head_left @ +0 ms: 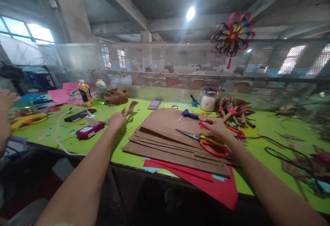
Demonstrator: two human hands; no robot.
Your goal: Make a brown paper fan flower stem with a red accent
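Observation:
My left hand is closed on a folded brown paper piece, over the green table left of the paper stack. My right hand pinches a small red paper piece above the right side of the brown paper sheets. Right below that hand, scissors with red and yellow handles lie on the sheets, blades pointing left. A blue glue gun rests near the back of the stack. Red paper sticks out from under the sheets at the table's front edge.
Brown paper pieces with red stars are heaped behind my right hand, beside a white jar. A purple power bank with a white cable, a phone and bottles stand left. Another person's hand shows far left.

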